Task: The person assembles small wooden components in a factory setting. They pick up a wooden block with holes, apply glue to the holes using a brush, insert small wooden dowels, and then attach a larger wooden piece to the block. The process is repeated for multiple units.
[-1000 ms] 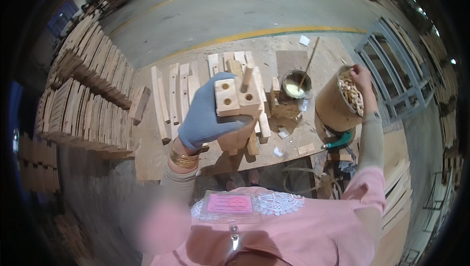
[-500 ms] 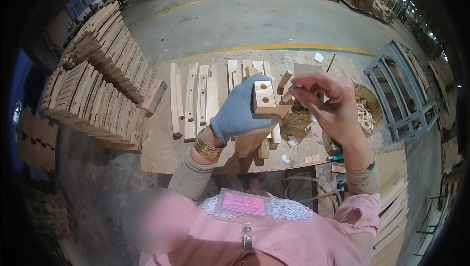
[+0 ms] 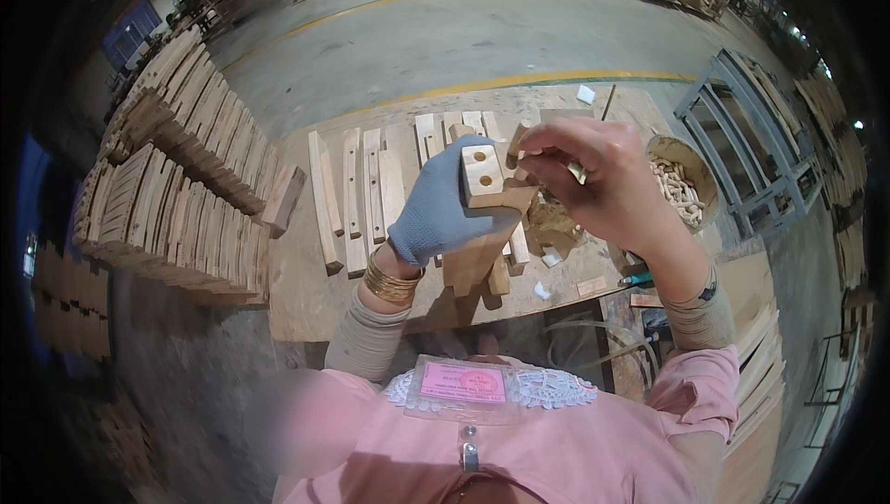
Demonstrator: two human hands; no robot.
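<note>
My left hand, in a blue-grey knitted glove, is wrapped round a pale wooden piece. Two round holes show in that piece's upward end. Just right of it, my bare right hand has thumb and fingers drawn together in a pinch; whatever is between the fingertips is hidden. A short wooden peg-like piece stands close to those fingertips. Below my left hand, a broad wooden part juts toward me, partly in shadow. Wooden strips, some with holes, lie on the table to the left.
A round tub of wooden dowels sits right of my right hand. High stacks of wood pieces rise left of the table. A grey metal rack stands at right. White scraps lie on the tabletop.
The whole view has shifted slightly. My right hand's fingers have dipped a little and stay beside the holed wooden piece. My left hand keeps its hold.
</note>
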